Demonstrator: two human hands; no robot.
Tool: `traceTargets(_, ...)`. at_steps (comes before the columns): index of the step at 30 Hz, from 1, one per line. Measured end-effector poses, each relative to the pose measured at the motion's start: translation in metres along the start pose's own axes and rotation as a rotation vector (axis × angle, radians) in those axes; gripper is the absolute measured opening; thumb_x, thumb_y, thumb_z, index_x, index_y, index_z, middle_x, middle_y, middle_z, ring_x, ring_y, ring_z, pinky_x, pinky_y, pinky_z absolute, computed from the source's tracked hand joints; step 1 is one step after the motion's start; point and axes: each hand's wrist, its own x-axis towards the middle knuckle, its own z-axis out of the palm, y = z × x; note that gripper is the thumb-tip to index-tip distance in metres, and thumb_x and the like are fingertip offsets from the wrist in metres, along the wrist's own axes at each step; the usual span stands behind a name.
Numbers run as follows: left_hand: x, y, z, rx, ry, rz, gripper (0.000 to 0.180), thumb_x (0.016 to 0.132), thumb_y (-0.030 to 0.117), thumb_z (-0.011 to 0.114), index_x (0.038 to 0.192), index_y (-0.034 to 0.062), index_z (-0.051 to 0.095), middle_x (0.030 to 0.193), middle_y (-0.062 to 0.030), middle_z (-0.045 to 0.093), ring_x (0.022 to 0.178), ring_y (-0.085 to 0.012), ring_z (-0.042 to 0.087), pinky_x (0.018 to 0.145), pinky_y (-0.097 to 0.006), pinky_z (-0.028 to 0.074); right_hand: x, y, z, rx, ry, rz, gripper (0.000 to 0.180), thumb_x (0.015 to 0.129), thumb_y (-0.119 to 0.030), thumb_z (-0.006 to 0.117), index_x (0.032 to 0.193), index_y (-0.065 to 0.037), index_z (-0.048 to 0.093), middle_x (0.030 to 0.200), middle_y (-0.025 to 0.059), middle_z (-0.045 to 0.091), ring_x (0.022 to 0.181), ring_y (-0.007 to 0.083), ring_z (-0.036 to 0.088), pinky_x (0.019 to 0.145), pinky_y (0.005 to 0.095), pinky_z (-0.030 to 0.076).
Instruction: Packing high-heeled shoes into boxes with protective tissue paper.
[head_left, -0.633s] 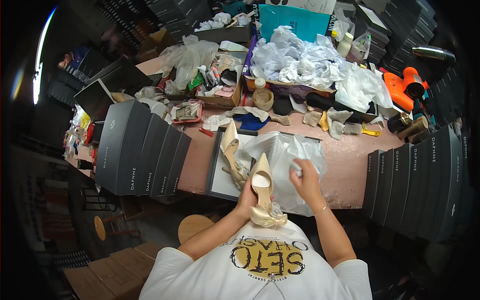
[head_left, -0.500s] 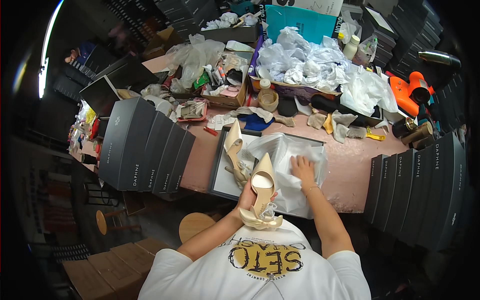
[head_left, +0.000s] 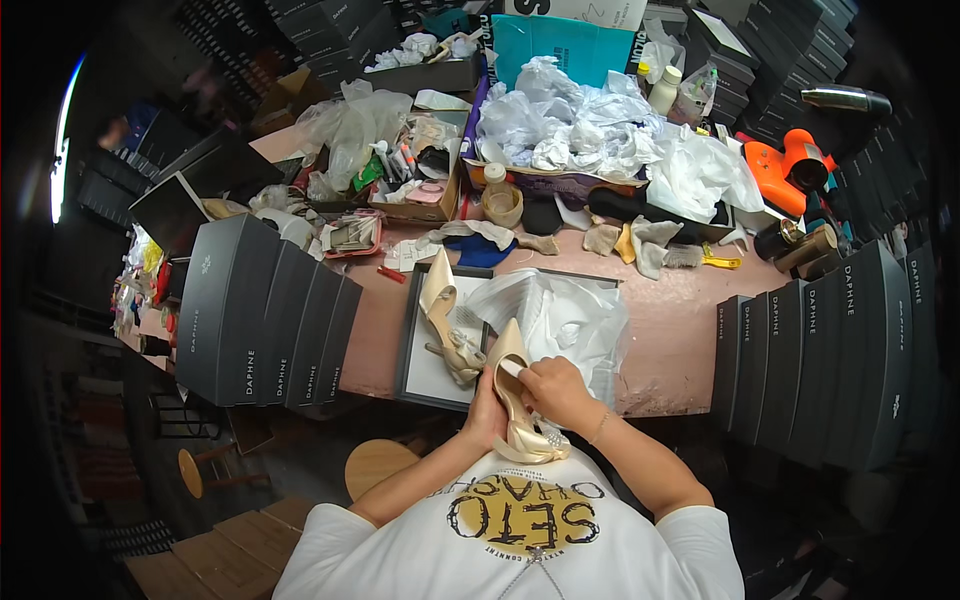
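Observation:
A cream pointed-toe heel (head_left: 509, 341) with a bow and sparkling ornament lies tilted in front of my chest, toe away from me. My left hand (head_left: 487, 412) is wrapped round its left side. At the shoe's opening, my right hand (head_left: 558, 390) has its fingers closed on a white toe stuffing (head_left: 513, 368), whose end shows at the fingertips. The matching cream heel (head_left: 437, 300) rests in the left part of an open dark shoebox (head_left: 402, 368). White tissue paper (head_left: 585, 330) spreads over the box's right part.
Dark shoeboxes stand in rows at the left (head_left: 225, 310) and right (head_left: 870, 350) of the pink table (head_left: 665, 330). Behind are a carton (head_left: 560, 188) heaped with crumpled paper (head_left: 570, 115), cloths (head_left: 655, 245), a yellow-handled brush (head_left: 720, 262) and an orange tool (head_left: 775, 175).
My right hand has left the tissue paper and come to the shoe's opening, closing on the white stuffing there. My left hand still holds the heel. The whole view has shifted slightly.

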Motion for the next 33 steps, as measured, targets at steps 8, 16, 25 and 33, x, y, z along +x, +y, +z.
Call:
traceTargets(8, 0.006, 0.011, -0.006, 0.044, 0.013, -0.001, 0.064, 0.092, 0.062, 0.027, 0.128, 0.011, 0.042, 0.111, -0.01, 0.056, 0.097, -0.0246, 0.058, 0.081, -0.041, 0.05, 0.01, 0.034, -0.021, 0.206, 0.157, 0.26, 0.035, 0.081, -0.027, 0.059, 0.102, 0.001, 0.058, 0.09, 0.0169, 0.061, 0.083, 0.0346, 0.057, 0.077, 0.0416, 0.044)
traceTargets(16, -0.012, 0.002, -0.001, -0.003, 0.001, 0.063, 0.069, 0.093, 0.061, 0.026, 0.139, 0.0104, 0.029, 0.14, -0.0085, 0.036, 0.126, -0.0231, 0.039, 0.104, -0.038, 0.035, 0.048, -0.018, 0.049, 0.513, -0.192, 0.478, 0.07, 0.092, -0.054, 0.035, 0.097, 0.012, 0.057, 0.1, 0.0332, 0.056, 0.1, 0.0444, 0.051, 0.09, 0.0523, 0.031)
traceTargets(25, 0.068, 0.057, -0.032, 0.291, -0.014, 0.101, 0.044, 0.094, 0.051, 0.04, 0.117, 0.0131, 0.039, 0.097, -0.0108, 0.056, 0.082, -0.0241, 0.061, 0.072, -0.039, 0.053, 0.048, -0.042, 0.051, 0.564, -0.056, 0.468, 0.077, 0.089, -0.062, 0.032, 0.116, 0.008, 0.049, 0.107, 0.032, 0.053, 0.106, 0.0451, 0.049, 0.091, 0.0508, 0.034)
traceTargets(33, 0.045, 0.073, -0.036, 0.312, 0.072, 0.242, 0.039, 0.096, 0.042, 0.043, 0.12, 0.0119, 0.036, 0.095, -0.0074, 0.051, 0.086, -0.0208, 0.058, 0.076, -0.036, 0.051, 0.06, -0.044, 0.061, 0.693, -0.175, 0.436, 0.081, 0.089, -0.063, 0.031, 0.132, 0.004, 0.038, 0.122, 0.0281, 0.049, 0.116, 0.0419, 0.044, 0.098, 0.0519, 0.029)
